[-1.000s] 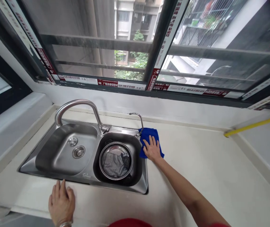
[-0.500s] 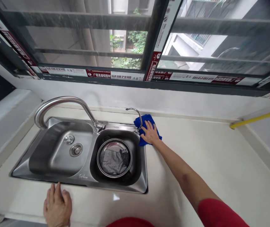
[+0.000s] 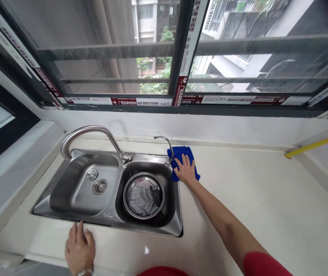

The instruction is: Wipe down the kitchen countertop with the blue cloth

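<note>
Under my right hand [image 3: 185, 168] a blue cloth [image 3: 185, 152] lies flat on the counter, at the back right corner of the sink. My fingers are spread over it, pressing it down beside the small thin faucet [image 3: 169, 145]. My left hand [image 3: 80, 247] rests on the counter's front edge, fingers stretched out and holding nothing, just in front of the steel double sink [image 3: 110, 217]. A round metal colander [image 3: 126, 207] with a grey cloth [image 3: 143, 200] in it sits in the right basin.
A large curved faucet [image 3: 87, 129] rises behind the left basin. Pale counter [image 3: 256, 191] stretches to the right, where a yellow pipe [image 3: 316, 145] comes off the wall. Dark-framed windows [image 3: 109, 105] run along the back.
The camera view has tilted up and shifted a little. My right hand stays spread on the blue cloth by the small faucet, and my left hand remains on the counter edge.
</note>
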{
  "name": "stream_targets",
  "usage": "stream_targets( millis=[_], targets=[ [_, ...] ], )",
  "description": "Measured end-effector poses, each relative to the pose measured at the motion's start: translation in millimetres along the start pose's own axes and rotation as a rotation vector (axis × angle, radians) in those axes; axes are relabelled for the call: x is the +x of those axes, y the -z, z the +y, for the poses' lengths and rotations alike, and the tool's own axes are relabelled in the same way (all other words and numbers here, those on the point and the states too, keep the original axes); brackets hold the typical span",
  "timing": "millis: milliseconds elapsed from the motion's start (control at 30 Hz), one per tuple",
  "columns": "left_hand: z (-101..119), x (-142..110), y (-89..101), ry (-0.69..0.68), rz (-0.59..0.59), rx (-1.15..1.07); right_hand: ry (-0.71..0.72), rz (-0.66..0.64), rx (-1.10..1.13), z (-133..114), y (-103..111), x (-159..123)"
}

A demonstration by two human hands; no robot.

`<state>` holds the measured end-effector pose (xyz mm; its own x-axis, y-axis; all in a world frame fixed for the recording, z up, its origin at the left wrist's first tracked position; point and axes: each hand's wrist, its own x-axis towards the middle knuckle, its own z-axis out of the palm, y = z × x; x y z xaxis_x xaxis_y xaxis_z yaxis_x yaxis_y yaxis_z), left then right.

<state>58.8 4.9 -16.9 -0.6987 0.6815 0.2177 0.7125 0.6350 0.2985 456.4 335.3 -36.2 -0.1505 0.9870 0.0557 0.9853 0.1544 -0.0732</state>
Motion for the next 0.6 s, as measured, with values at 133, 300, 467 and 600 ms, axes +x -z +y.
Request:
stream_targets(
  millis=[133,300,467,600],
  targets=[
    [0,0,1.5,-0.005,0.005,-0.017,-0.023,0.058,-0.026,1,-3,-26],
    [0,-1,2.1,-0.02,0.015,-0.02,-0.044,0.118,-0.08,39,-6,-72],
    [-3,-1,-0.8,-0.029,0.022,-0.017,-0.146,0.133,-0.155,100,-2,-113],
    [-4,-2,-1.7,-0.057,0.038,-0.027,-0.203,0.168,-0.203,114,0,-139]
  ],
)
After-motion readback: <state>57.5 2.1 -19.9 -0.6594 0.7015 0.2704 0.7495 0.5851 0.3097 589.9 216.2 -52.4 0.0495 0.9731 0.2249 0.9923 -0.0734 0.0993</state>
